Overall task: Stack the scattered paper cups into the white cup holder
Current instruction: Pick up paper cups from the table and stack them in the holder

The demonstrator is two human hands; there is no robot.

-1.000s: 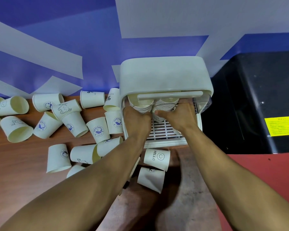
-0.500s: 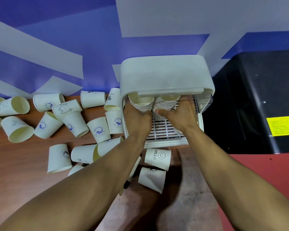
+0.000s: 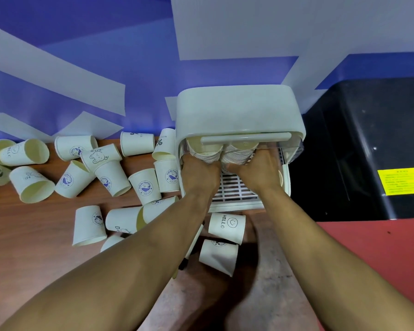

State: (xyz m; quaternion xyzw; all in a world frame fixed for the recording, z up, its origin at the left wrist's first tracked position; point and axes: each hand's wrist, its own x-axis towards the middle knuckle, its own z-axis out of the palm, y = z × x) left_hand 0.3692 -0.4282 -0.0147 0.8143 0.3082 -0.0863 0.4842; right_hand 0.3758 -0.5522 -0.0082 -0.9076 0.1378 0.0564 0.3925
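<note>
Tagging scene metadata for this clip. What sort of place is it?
Likely a staged office or lab corner: a brown wood-grain tabletop against a blue wall with pale paper panels, a black machine cabinet with a yellow label, and a white plastic cup holder beside scattered printed paper cups.

a single view, from a wide-angle camera worn on the person's head. it faces forward and steeply down along both forearms, which enter at the bottom edge and run up to the left hand (image 3: 200,173) and right hand (image 3: 256,172) at mid-frame. the white cup holder (image 3: 237,111) is near, at the end of the outstretched arms, seen from above and in front. the backs of the hands hide the fingers. the desk (image 3: 34,235) fills the left, the wall (image 3: 81,68) the top.
</note>
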